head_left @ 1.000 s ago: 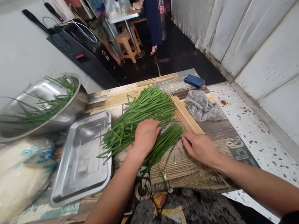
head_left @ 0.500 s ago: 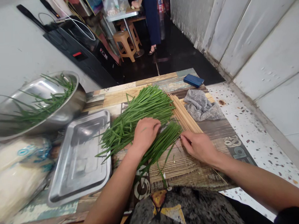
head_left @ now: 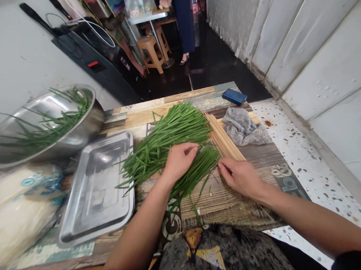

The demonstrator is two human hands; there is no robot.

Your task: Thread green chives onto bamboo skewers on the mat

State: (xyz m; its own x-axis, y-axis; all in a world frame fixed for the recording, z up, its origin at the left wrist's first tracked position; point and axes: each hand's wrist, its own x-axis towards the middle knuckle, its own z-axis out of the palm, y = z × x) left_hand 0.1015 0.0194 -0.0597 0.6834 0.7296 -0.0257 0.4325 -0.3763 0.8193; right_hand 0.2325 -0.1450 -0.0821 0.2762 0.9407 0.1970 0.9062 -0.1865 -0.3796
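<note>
A big pile of green chives [head_left: 165, 138] lies across the table. A smaller bundle of chives [head_left: 195, 170] lies in front of it, its ends even. My left hand [head_left: 178, 159] rests on this bundle, fingers curled and pinching a few leaves at the top. My right hand [head_left: 239, 176] sits at the bundle's right end, fingers bent against the leaf tips, beside a row of bamboo skewers [head_left: 223, 142]. What the right fingers hold is hidden.
An empty steel tray [head_left: 95, 189] lies to the left, a steel bowl [head_left: 45, 123] with chives behind it, a white bag [head_left: 16, 210] at far left. A grey cloth [head_left: 244, 127] and a blue phone [head_left: 235, 96] lie at the back right. A person stands far behind.
My left fingers have stretched forward a little onto the leaves at the top of the small bundle. My right hand has barely moved.
</note>
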